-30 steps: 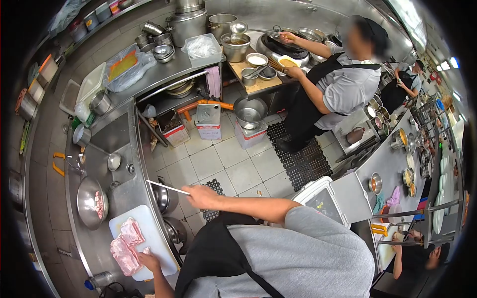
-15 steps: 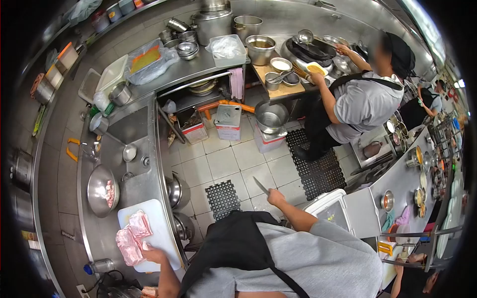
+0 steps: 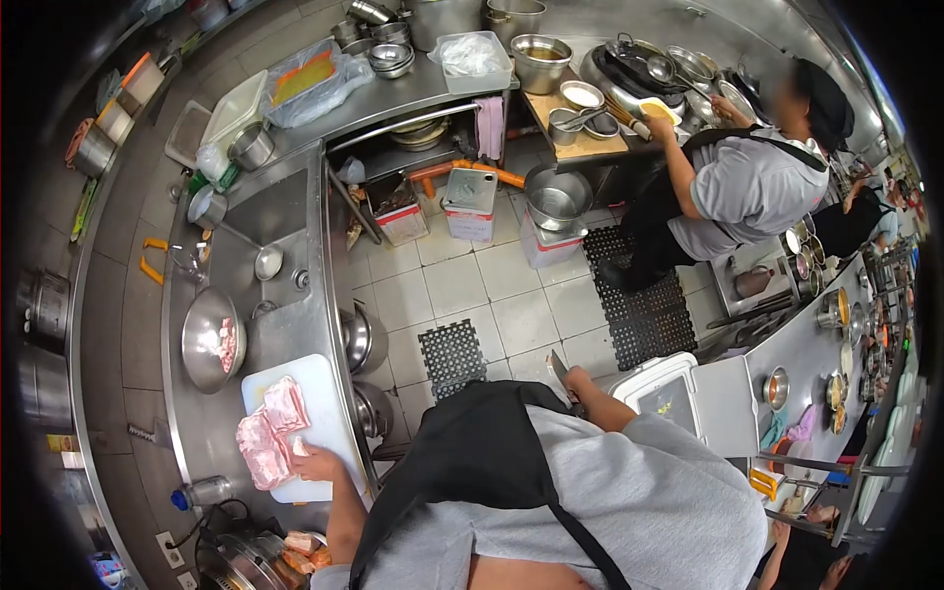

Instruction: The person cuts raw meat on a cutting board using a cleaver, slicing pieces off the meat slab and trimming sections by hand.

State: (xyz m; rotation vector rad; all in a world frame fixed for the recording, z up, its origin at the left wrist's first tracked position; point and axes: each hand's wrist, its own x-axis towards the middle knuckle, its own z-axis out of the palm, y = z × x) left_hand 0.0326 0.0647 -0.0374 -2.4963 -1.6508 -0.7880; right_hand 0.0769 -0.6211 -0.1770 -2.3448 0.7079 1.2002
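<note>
My left hand (image 3: 316,462) rests at the edge of the raw pork belly (image 3: 264,452), its fingers closed on a pale bit at the meat's side. Two slabs of the pork lie together on the white cutting board (image 3: 339,418), one overhanging its left edge. Out over the floor, well away from the board, my right hand (image 3: 582,382) grips a knife (image 3: 560,365), blade pointing up and away from me. Part of the knife's handle is hidden in the fist.
A steel bowl (image 3: 205,339) with meat pieces stands beyond the board, near the sink (image 3: 285,197). Right of me is a white lidded bin (image 3: 678,393). A co-worker (image 3: 747,182) stands at the stove. Black mats (image 3: 452,356) lie on the tiles.
My view has shifted, so the room sits higher in it. My right hand has drawn the knife closer to my body. The co-worker's ladle has moved right; my left hand stays at the pork.
</note>
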